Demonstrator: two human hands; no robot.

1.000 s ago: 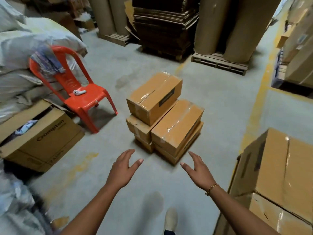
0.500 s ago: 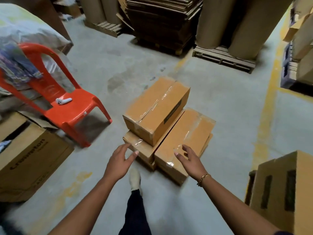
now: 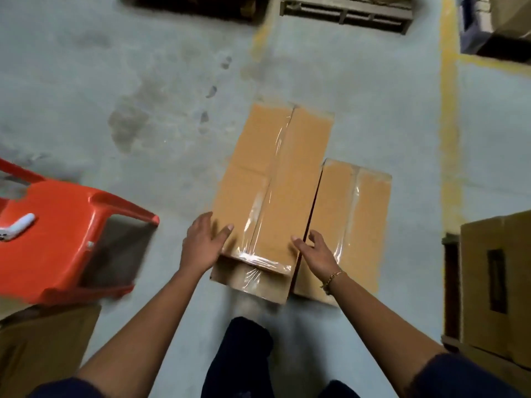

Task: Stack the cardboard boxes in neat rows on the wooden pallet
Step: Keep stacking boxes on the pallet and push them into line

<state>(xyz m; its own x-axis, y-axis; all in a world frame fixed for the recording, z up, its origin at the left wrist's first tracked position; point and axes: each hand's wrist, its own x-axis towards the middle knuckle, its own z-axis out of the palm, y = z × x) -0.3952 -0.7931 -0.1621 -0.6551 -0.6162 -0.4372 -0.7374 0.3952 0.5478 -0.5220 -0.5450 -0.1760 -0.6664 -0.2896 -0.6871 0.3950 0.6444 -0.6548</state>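
Observation:
A taped cardboard box (image 3: 275,179) lies on top of a small pile on the concrete floor. It rests on a lower box (image 3: 250,282), whose near end sticks out beneath it. Another taped box (image 3: 356,219) sits lower at its right. My left hand (image 3: 204,242) presses the top box's near left side, thumb on the top face. My right hand (image 3: 316,251) is against its near right edge, thumb on top, fingers over the gap beside the right box. A wooden pallet (image 3: 344,10) shows at the far top edge.
A red plastic chair (image 3: 57,239) with a white object (image 3: 17,228) on its seat stands close on the left. A brown carton (image 3: 43,340) is at the lower left. Large boxes (image 3: 494,288) stand at the right. A yellow floor line (image 3: 449,110) runs beside them.
I have stepped up to the pile and now look straight down on it. Both hands moved from in front of the boxes to the near sides of the top box.

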